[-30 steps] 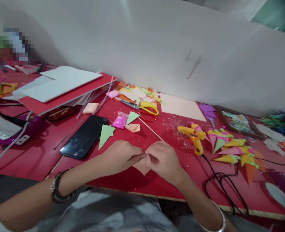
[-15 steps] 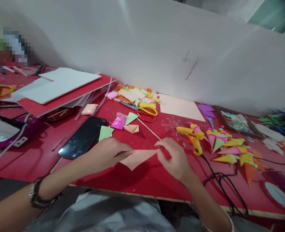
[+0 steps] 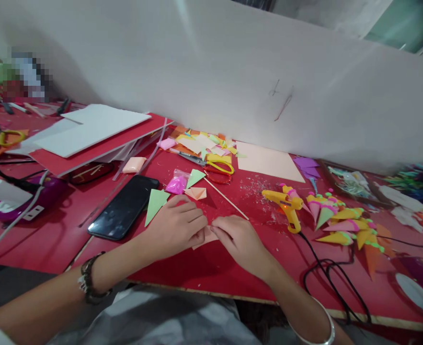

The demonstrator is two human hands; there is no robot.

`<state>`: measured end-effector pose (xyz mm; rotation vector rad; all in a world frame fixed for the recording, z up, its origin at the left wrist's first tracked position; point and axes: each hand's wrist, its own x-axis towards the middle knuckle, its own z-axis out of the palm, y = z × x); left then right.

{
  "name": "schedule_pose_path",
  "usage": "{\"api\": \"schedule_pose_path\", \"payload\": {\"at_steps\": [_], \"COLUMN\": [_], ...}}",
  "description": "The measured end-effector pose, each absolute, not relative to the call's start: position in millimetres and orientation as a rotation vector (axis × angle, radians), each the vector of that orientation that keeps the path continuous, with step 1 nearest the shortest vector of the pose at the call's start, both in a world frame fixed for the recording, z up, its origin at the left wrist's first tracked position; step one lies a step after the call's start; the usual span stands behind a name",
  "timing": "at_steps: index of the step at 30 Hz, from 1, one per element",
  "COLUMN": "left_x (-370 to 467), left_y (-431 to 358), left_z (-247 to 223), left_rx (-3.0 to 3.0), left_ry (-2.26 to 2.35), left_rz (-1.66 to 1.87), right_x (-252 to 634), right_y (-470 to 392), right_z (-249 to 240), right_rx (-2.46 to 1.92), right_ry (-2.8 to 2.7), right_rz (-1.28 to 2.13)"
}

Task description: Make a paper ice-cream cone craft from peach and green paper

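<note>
Close together above the red table (image 3: 182, 275), my left hand (image 3: 178, 225) and my right hand (image 3: 238, 239) both pinch a small piece of peach paper (image 3: 206, 239). My fingers cover most of the sheet, so its present shape is partly hidden. Just beyond my hands lie green paper pieces (image 3: 156, 203), a folded peach paper piece (image 3: 197, 193), a small bag of bright pink material (image 3: 177, 182) and a thin wooden stick (image 3: 227, 198).
A black phone (image 3: 123, 208) lies left of my hands. To the right are a yellow glue gun (image 3: 285, 203) with a looping black cord (image 3: 326, 268) and several decorated paper cones (image 3: 348, 225). Scissors (image 3: 218, 166), paper scraps (image 3: 204, 141) and a large peach sheet (image 3: 268, 160) sit toward the wall.
My hands have come together, the left moving right and the right moving slightly left. The peach paper, stretched out between them before, is now mostly covered by fingers.
</note>
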<state>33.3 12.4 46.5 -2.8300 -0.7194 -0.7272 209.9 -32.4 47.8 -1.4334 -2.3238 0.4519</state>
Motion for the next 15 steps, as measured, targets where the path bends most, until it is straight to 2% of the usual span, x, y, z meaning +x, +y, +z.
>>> {"api": "schedule_pose_path", "payload": {"at_steps": [6, 10, 15], "left_x": [20, 2, -1], "left_y": [29, 49, 58], "left_z": [46, 44, 39], "left_rx": [-2.747, -2.858, -3.028], "left_ry": [-0.79, -1.051, -1.361], "left_rz": [-0.76, -0.695, -0.925], "right_x": [228, 243, 248], "right_y": [-32, -32, -26], "right_z": [49, 53, 49], "right_rx": [-1.445, -1.495, -1.481], "right_ry": [-2.179, -1.997, -1.583], "right_rz": [0.545, 0.617, 0.84]}}
